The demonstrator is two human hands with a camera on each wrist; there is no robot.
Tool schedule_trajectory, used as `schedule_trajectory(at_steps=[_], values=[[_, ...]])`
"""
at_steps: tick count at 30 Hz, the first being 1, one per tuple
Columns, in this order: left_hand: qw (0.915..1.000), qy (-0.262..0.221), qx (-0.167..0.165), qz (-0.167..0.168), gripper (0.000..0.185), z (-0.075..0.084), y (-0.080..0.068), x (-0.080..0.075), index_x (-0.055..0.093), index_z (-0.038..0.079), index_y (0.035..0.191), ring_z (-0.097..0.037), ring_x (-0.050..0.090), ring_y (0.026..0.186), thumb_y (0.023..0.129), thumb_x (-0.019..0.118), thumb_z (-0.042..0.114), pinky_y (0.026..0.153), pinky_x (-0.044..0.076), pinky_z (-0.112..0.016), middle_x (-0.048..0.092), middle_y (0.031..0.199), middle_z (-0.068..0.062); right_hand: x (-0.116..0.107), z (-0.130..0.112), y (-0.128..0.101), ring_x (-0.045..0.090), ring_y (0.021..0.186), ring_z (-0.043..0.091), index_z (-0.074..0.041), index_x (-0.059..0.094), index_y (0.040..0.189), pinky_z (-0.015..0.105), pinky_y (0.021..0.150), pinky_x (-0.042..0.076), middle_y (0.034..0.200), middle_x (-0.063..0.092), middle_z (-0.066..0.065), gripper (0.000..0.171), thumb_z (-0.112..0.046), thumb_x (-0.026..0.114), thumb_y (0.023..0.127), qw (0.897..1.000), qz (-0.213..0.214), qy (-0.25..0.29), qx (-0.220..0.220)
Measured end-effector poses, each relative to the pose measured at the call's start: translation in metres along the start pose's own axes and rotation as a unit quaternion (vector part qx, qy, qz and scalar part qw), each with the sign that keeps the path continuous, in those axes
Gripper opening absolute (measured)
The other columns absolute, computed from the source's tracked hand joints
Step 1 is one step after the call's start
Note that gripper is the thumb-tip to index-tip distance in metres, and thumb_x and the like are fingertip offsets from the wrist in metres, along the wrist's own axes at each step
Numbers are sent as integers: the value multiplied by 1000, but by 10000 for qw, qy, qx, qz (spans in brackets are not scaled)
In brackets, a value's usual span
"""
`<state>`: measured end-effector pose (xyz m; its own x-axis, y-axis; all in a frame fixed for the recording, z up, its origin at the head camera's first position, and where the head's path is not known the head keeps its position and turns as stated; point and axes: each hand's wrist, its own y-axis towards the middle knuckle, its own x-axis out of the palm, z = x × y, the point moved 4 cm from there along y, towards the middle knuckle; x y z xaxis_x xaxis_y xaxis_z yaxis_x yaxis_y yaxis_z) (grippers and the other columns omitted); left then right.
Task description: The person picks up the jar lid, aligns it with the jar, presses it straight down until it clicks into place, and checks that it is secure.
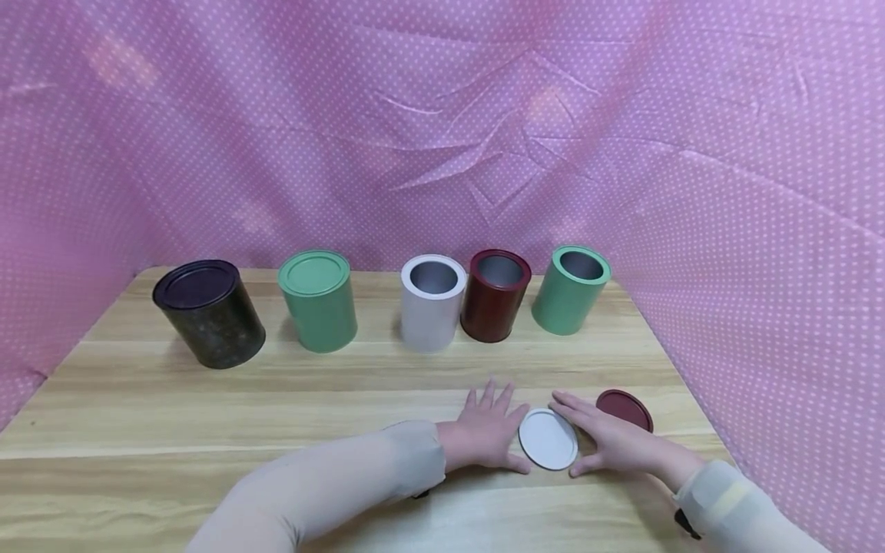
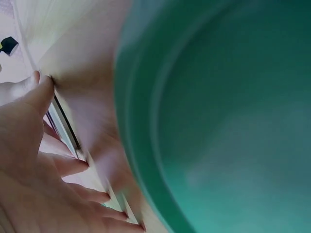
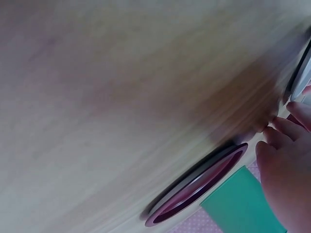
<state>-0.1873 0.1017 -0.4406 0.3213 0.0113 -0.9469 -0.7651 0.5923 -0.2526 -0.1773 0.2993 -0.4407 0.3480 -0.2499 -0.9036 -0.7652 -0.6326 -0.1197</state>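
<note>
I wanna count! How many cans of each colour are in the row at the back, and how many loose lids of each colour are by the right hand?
Black can: 1
Green cans: 2
White can: 1
Dark red can: 1
White lid: 1
Dark red lid: 1
Total: 7

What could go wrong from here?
White lid: it lies flat between left hand and right hand, so uneven pushing might slide it rather than lift it.
Red lid: it sits just beyond the right hand, which could nudge it.
White can and red can: they stand close together, so bumping one may knock the other.
</note>
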Motion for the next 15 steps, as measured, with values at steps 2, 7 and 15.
schedule_trajectory(at_steps=[2, 7, 15], values=[[9999, 93, 36, 111, 85, 2, 1, -2, 43, 23, 146, -35, 24, 146, 77, 69, 64, 115, 29, -52, 30, 158, -7, -1, -1, 0, 34, 138, 43, -1, 41, 145, 55, 105, 38, 154, 32, 20, 95, -56, 72, 74, 10000, 38, 26, -16], [9992, 221, 87, 308, 78, 5, 2, -6, 52, 20, 139, -32, 35, 142, 75, 74, 59, 111, 37, -48, 42, 151, -5, -3, -3, 1, 37, 136, 43, 0, 44, 142, 51, 106, 39, 152, 35, 21, 90, -53, 73, 76, 9999, 126, 21, -35], [9988, 375, -20, 303, 81, 7, 3, -4, 53, 20, 138, -31, 36, 141, 72, 74, 62, 110, 39, -46, 43, 151, -2, -1, -7, 0, 39, 134, 44, 0, 46, 140, 51, 104, 41, 151, 37, 22, 86, -50, 75, 77, 9998, 209, -12, -6]])
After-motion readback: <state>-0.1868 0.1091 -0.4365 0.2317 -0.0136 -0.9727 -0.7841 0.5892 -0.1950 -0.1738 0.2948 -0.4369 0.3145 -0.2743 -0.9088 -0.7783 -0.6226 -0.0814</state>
